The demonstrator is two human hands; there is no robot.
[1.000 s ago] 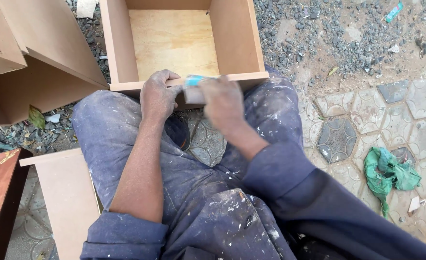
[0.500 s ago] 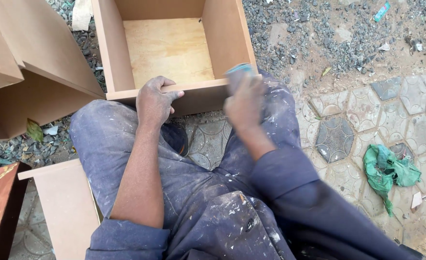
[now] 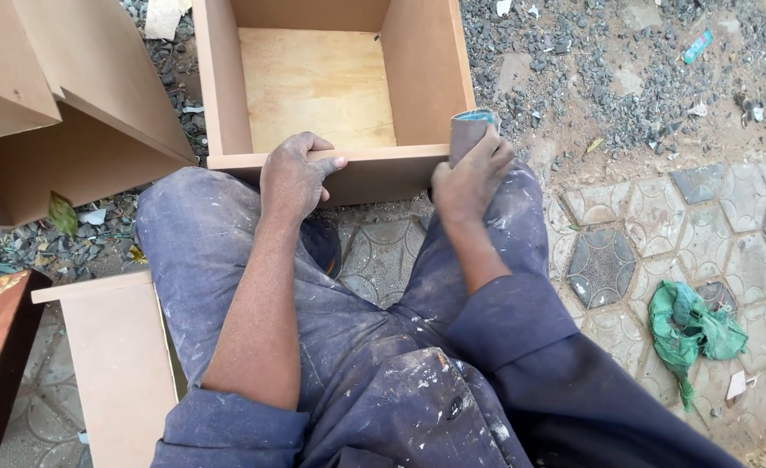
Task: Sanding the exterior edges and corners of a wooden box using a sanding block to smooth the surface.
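Your left hand [image 3: 292, 178] sits on the near front edge of the open wooden box [image 3: 340, 87]: fingers curled loosely over the top of the rail, thumb side pointing right along it, palm resting on the wood, gripping the rail lightly rather than clamped. Your right hand [image 3: 470, 178] is closed round a sanding block [image 3: 471, 132] w/ brownish paper face and a blue strip on top; fingers wrap it fully, so only its upper end shows. Block stands roughly upright, long axis running up-down in the view, pressed at the box's near right corner, touching the outside of the right wall.

Box lies on the ground between your knees, open side up, its front rail running left-right, pale plywood bottom visible inside.

Hard to see: lower part of the block is hidden in your palm; box's far end is cut off by the top of the view. Other box panels [image 3: 62, 113] at left are cropped too, as is a flat board [image 3: 114, 364] by your left leg. Green rag [image 3: 691, 325] lies well apart on the hexagonal pavers at right.
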